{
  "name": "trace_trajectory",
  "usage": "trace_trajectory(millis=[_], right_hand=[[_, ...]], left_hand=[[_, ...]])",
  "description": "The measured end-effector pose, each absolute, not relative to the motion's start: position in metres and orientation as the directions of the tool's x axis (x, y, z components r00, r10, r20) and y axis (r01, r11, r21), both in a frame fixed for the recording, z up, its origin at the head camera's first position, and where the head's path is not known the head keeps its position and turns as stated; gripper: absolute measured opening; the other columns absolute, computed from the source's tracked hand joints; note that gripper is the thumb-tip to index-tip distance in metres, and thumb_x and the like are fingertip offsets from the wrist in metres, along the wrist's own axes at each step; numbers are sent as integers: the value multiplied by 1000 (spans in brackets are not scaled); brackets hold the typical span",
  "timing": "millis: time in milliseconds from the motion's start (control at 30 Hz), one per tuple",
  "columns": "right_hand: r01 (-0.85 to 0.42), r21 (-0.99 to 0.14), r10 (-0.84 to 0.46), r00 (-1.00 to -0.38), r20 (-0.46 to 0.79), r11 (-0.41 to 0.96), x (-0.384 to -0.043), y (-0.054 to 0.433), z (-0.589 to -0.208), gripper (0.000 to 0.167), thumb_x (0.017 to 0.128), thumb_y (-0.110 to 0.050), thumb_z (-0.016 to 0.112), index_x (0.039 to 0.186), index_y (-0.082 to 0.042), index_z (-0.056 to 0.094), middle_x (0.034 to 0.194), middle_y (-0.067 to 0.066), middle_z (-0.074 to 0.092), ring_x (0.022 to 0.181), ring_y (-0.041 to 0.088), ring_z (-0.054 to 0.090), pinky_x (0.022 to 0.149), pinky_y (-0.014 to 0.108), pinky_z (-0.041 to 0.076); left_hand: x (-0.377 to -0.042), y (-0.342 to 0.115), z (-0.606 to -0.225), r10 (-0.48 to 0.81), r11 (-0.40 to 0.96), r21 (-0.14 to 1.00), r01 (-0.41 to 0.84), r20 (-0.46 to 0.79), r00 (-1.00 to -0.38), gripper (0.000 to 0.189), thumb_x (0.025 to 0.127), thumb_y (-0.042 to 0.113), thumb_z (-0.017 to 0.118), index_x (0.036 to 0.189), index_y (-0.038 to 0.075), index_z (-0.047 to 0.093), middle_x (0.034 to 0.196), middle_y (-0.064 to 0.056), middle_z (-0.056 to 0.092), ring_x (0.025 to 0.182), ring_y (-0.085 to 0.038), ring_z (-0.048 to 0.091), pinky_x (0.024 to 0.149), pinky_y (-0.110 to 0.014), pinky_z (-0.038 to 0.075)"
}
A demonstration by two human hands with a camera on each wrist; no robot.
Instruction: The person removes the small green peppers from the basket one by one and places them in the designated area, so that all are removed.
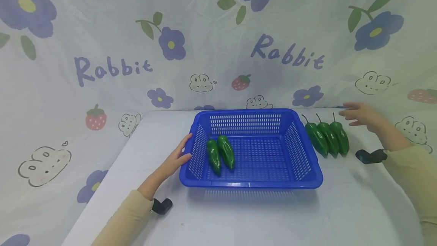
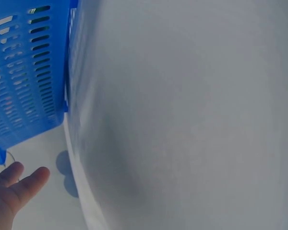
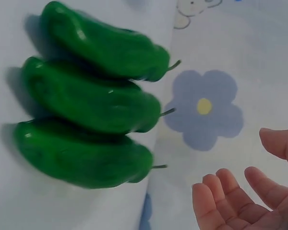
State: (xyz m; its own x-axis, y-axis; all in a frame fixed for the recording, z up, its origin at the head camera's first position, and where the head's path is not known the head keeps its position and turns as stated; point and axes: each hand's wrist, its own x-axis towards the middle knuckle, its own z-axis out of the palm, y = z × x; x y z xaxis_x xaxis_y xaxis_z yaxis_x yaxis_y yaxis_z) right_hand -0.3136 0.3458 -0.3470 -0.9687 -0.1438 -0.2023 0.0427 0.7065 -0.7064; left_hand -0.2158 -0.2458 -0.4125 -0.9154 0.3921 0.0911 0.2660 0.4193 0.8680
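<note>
Room type unclear; looks a staged spot: flat white rectangular desk (image 1: 246, 215), six o'clock; pale flower-and-rabbit-printed hanging sheet (image 1: 208, 48), twelve o'clock.

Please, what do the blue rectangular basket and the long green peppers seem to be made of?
The blue rectangular basket looks like smooth plastic: uniform moulded slots, shiny rim. The long green peppers are glossy, with bright highlights; real or plastic, I cannot tell.

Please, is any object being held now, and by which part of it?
Nothing appears gripped: the left hand only touches the blue basket at its left rim, and the right hand is empty beside three green peppers.
</note>
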Motion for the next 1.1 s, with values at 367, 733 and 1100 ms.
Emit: trace_trajectory(millis=[367,733,1100], right_hand=[[-20,-746,-216,-962,-167,666,-308,313,-319,72,96,-35,44,141,11,12,135,38,29,121,50,36,87,39,50],[-72,-828,-295,-949,-116,557,-299,270,-298,68,94,-23,50,144,4,13,136,34,34,96,0,56,80,27,53],[-78,-878,-365,-924,-115,472,-297,218,-291,68,93,-21,52,145,0,14,136,31,35,116,37,49,85,36,52]], left_hand=[[-216,-247,-414,389,421,868,262,88,-917,67,92,22,43,148,14,7,151,-23,6,131,-50,21,97,-60,32],[-216,-247,-414,393,415,870,264,90,-915,66,92,23,43,148,14,7,151,-22,5,133,-48,19,99,-61,30],[-215,-247,-414,392,428,861,275,98,-915,67,92,24,43,148,14,8,152,-22,5,134,-47,16,101,-62,25]])
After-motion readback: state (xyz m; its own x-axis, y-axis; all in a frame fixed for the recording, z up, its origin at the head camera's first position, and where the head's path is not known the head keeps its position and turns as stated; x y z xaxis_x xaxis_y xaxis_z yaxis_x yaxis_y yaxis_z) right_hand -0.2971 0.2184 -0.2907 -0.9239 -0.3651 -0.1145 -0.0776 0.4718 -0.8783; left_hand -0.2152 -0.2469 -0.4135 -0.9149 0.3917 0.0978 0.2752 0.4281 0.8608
